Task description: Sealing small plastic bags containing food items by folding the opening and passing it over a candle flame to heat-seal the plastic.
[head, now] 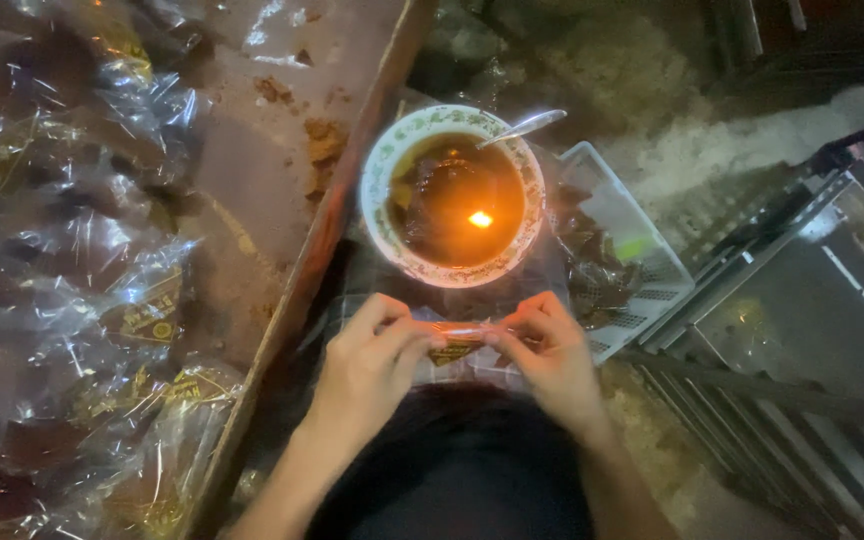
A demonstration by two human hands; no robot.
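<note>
Both hands pinch one small clear plastic packet (457, 340) by its top edge: left hand (372, 355) on its left end, right hand (547, 350) on its right, fingertips closed tight on the film. Packet sits just below the bowl (377, 180), near its rim.

Risks:
- Flame (480, 219) burns in the bowl's middle, floating on dark liquid. Film pushed too far over it likely melts through or scorches; fingers could burn.
- Bump the bowl: hot liquid could spill onto the lap.
- Spoon (524, 127) leans on the far rim, could tip.
- Filled packets (72, 300) left of the bowl, white basket (652, 250) right: both plastic, close to the heat.
</note>
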